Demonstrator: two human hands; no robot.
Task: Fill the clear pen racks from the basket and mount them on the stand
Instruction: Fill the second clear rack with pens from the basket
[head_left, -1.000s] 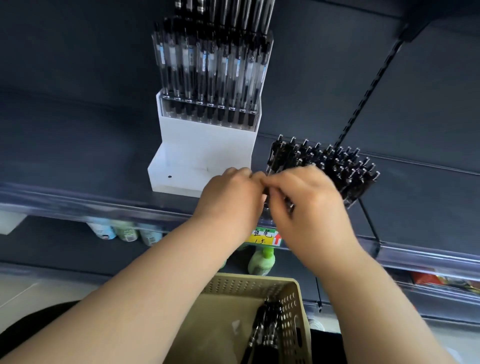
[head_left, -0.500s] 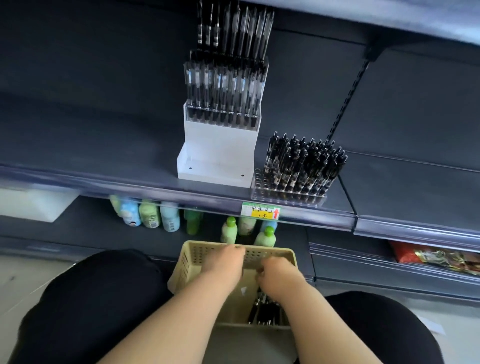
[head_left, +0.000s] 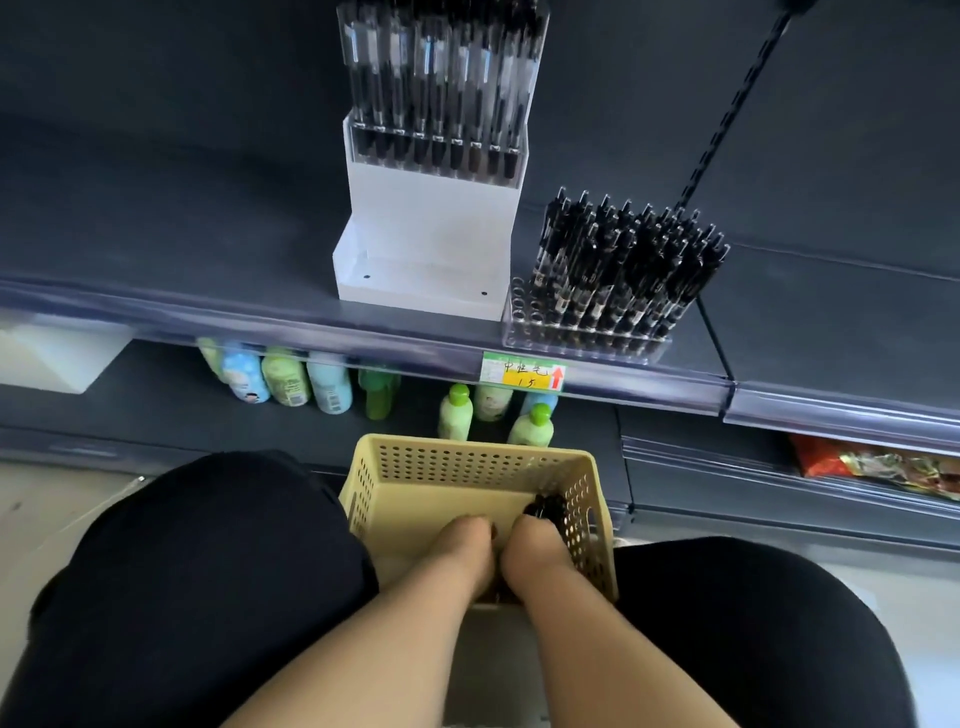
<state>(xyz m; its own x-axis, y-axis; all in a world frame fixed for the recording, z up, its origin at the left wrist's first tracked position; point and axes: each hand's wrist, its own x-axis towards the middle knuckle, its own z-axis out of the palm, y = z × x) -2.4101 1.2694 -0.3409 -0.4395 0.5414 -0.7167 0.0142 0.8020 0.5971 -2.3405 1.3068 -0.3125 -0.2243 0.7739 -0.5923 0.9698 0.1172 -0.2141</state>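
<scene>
A beige perforated basket (head_left: 467, 460) sits between my knees. Both hands are down inside it, side by side. My right hand (head_left: 537, 558) curls round a bundle of black pens (head_left: 545, 506) whose ends stick out past the fingers. My left hand (head_left: 465, 551) has its fingers bent down into the basket, and what they touch is hidden. On the shelf above stands the white stand (head_left: 426, 234) with a filled clear rack (head_left: 441, 88) mounted on it. Beside it, on the shelf edge, a second clear rack (head_left: 587, 340) holds several black pens (head_left: 623, 260).
Small green and blue bottles (head_left: 327, 387) line the lower shelf behind the basket. A yellow price tag (head_left: 522, 371) hangs on the shelf rail. Snack packets (head_left: 878, 462) lie lower right, and a white box (head_left: 57, 358) sits at the left. My black-clad knees (head_left: 182, 571) flank the basket.
Both hands left the clear rack on the shelf and dropped into the basket. The view tilted downward with them, and the right hand now grips pens.
</scene>
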